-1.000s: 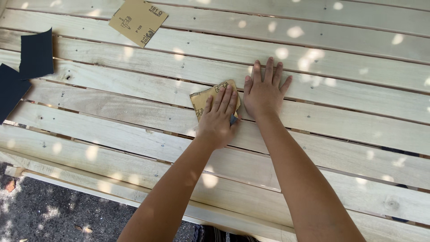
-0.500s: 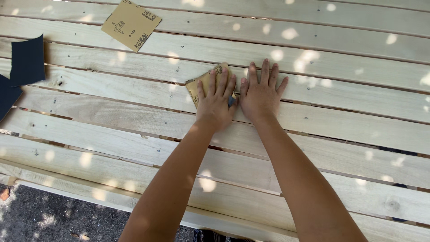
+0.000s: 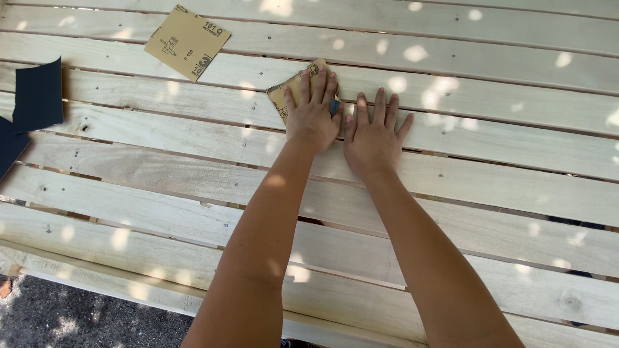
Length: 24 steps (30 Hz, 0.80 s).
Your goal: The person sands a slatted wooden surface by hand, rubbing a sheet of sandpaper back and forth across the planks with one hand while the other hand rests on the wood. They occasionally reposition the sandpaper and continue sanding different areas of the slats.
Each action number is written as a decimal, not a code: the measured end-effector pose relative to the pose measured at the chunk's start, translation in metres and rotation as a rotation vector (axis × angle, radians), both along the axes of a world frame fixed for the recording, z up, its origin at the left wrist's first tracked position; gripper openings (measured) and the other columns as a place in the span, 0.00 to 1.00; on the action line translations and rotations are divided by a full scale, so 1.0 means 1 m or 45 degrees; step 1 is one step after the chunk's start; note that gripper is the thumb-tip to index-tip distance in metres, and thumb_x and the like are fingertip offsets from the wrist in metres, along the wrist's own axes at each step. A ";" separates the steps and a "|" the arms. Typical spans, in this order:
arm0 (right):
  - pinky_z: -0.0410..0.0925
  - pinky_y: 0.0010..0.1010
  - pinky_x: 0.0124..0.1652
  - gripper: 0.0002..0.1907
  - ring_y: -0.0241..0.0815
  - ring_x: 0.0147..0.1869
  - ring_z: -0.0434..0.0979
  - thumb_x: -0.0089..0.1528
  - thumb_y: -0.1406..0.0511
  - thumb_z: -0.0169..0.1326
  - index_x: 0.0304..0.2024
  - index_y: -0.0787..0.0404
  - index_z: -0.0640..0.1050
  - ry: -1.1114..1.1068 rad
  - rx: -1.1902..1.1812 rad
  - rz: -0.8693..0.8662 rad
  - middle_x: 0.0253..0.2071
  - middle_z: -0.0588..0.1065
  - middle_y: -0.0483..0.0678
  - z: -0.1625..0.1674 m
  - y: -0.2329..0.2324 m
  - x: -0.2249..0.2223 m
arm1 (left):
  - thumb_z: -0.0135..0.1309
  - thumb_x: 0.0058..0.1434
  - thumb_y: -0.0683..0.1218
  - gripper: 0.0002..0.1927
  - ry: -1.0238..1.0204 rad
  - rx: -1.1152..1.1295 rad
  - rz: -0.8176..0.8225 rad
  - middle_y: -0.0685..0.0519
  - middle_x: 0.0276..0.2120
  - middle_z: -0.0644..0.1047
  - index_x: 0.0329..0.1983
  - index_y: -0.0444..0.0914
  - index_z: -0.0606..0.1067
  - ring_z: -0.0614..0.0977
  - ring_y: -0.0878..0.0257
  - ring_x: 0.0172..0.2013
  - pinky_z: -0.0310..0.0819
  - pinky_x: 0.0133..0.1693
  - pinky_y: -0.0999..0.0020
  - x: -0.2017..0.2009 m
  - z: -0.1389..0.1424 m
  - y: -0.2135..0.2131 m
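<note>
My left hand lies flat on a tan sheet of sandpaper and presses it onto a pale wooden slat. Its fingers point away from me and are spread over the sheet. My right hand rests palm down on the same slatted wooden surface, just to the right of the left hand and touching it at the thumb. It holds nothing, and its fingers are apart.
A second tan sandpaper sheet lies face down at the upper left. Two dark sandpaper pieces sit at the left edge. The slats run left to right with narrow gaps. Gravel ground shows at the lower left.
Both hands have slid to the left and away from me along the slats, with the sandpaper moving under the left hand.
</note>
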State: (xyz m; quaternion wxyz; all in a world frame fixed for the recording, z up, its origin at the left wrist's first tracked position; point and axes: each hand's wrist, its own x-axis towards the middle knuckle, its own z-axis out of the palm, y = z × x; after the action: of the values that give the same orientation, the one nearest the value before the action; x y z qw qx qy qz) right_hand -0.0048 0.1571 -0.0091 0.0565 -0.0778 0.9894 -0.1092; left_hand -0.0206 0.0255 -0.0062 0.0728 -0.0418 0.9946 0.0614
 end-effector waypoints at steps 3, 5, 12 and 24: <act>0.30 0.61 0.72 0.31 0.54 0.82 0.33 0.71 0.49 0.22 0.75 0.48 0.54 -0.016 -0.011 0.006 0.79 0.42 0.50 -0.005 0.000 -0.001 | 0.33 0.70 0.61 0.38 -0.008 -0.034 -0.074 0.56 0.79 0.38 0.80 0.49 0.41 0.37 0.50 0.77 0.29 0.71 0.37 0.045 -0.006 0.005; 0.30 0.60 0.72 0.32 0.53 0.82 0.35 0.71 0.49 0.22 0.75 0.47 0.55 -0.001 -0.042 -0.014 0.79 0.43 0.49 -0.009 0.000 0.000 | 0.35 0.70 0.61 0.38 -0.024 -0.039 -0.147 0.56 0.79 0.39 0.80 0.49 0.41 0.38 0.50 0.76 0.30 0.71 0.37 0.088 -0.006 0.010; 0.31 0.59 0.73 0.31 0.51 0.82 0.36 0.72 0.49 0.22 0.75 0.48 0.56 0.062 -0.063 0.004 0.79 0.45 0.49 -0.010 -0.002 0.002 | 0.35 0.69 0.62 0.37 -0.171 0.017 -0.161 0.57 0.77 0.37 0.78 0.54 0.41 0.37 0.48 0.75 0.28 0.69 0.32 0.124 -0.004 0.015; 0.33 0.53 0.75 0.32 0.52 0.83 0.35 0.72 0.49 0.24 0.77 0.48 0.52 0.052 -0.060 0.114 0.81 0.42 0.47 -0.018 0.027 0.001 | 0.31 0.71 0.62 0.35 0.034 -0.011 -0.100 0.56 0.78 0.40 0.79 0.50 0.44 0.38 0.50 0.76 0.31 0.71 0.37 0.060 -0.007 0.021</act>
State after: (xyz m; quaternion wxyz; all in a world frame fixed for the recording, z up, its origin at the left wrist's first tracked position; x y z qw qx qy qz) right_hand -0.0042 0.1836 -0.0273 0.0392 -0.1254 0.9830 -0.1282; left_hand 0.0392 0.0460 -0.0132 0.0615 -0.0023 0.9966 0.0546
